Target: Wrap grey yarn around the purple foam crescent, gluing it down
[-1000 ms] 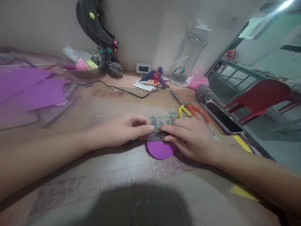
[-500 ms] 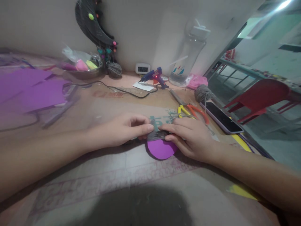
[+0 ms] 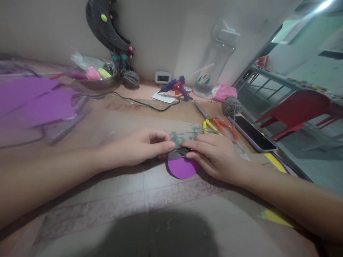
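Observation:
A purple rounded cutout (image 3: 183, 168), perhaps paper or foam, lies low over the table between my hands. Grey yarn (image 3: 175, 153) covers its upper part, with a darker patch near my right fingers. My left hand (image 3: 143, 147) pinches the upper left edge between thumb and fingers. Closed on the right side is my right hand (image 3: 218, 155), its thumb and forefinger pressed at the yarn and hiding part of the edge. A loose strand of yarn runs behind my right hand toward a grey yarn ball (image 3: 232, 105).
Scissors (image 3: 214, 121) and a phone (image 3: 252, 134) lie beyond my right hand. Farther back stand a lit glue gun (image 3: 174, 85), a small clock (image 3: 163, 77) and a clear bottle (image 3: 214, 64). Purple sheets (image 3: 40, 101) and a bowl (image 3: 93, 84) are at left.
The purple cutout has tilted or shifted slightly upward, and my right fingertips have moved a little left on the yarn. My left hand keeps nearly the same place.

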`<state>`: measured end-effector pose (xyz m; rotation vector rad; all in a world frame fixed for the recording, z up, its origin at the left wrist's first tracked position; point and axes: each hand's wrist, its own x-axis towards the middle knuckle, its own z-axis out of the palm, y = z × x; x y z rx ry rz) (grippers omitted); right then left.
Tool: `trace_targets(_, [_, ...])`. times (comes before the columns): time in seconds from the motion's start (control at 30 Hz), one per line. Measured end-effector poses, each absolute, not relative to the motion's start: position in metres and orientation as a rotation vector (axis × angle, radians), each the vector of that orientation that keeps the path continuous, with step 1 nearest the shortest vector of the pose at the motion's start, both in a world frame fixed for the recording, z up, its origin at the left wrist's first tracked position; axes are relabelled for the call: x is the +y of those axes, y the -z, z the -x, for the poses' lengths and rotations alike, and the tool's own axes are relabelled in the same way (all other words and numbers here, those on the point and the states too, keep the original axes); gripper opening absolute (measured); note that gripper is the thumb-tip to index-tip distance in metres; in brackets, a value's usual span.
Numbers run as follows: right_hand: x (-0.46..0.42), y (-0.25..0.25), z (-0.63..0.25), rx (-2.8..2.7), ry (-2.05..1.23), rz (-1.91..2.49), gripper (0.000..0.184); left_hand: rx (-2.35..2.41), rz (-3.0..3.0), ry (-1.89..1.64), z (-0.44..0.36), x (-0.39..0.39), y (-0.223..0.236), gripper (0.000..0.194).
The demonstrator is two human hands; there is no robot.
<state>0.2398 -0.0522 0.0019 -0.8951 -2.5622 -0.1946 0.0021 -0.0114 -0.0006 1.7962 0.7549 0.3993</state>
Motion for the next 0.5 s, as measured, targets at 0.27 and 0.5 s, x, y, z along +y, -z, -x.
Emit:
trace_targets(0.27, [-0.0503,-0.0014,-0.2391,-2.531,0.228,0.814,0.025,0.750,-1.777,-0.409,-0.0028,-0.0116,0.0005,0.026])
trace_targets(0.5, [-0.0511,0.0002,-0.2404,-2.544,0.138,0.892,0.027,0.751,-1.798,-0.400,-0.0031,-0.0115,-0.0002,0.024])
